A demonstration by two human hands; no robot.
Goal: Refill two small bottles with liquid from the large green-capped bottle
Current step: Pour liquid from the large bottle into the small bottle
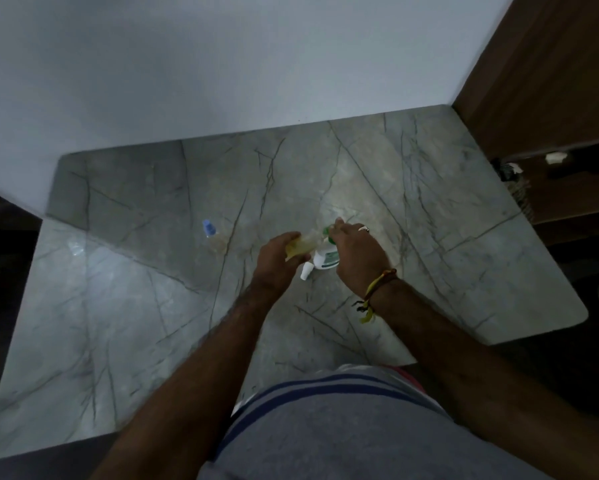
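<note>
The left hand (277, 258) curls round a clear bottle of yellowish liquid (303, 244), tilted with its far end toward the green cap (327, 233). The right hand (357, 252) reaches over a white bottle with a green label (325, 259), fingers bent at its top by the green cap; whether it grips the cap or the neck I cannot tell. A small white cap (305, 271) lies on the marble table (429, 237), just near of the white bottle. Farther left stands a small clear bottle with a blue cap (210, 230), well apart from both hands. By my reading, one transfer is under way or being set up; the blue-capped bottle looks untouched, so at least one refill remains.
</note>
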